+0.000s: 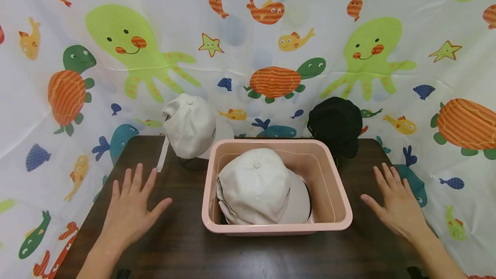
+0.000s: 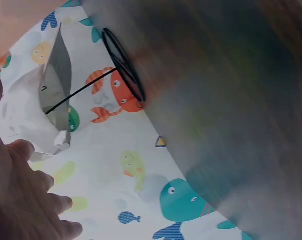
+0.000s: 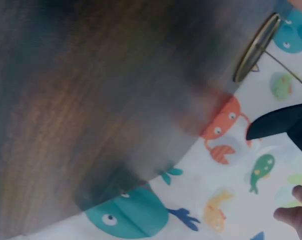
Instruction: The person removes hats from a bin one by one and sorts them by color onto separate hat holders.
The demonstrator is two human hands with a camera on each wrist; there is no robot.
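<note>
My left hand [image 1: 131, 210] is empty, spread wide, left of the pink plastic tub [image 1: 277, 228]; right hand [image 1: 400, 206] likewise, right of it. Off-white baseball cap [image 1: 263, 188] sits inside the tub, brim [image 1: 299, 199] toward my right.

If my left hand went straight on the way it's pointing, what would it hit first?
Your left hand would probably meet the strap of the white cap outside the tub first, at its index finger, with the curtain behind. Depth is unclear, so it may miss the strap.
</note>
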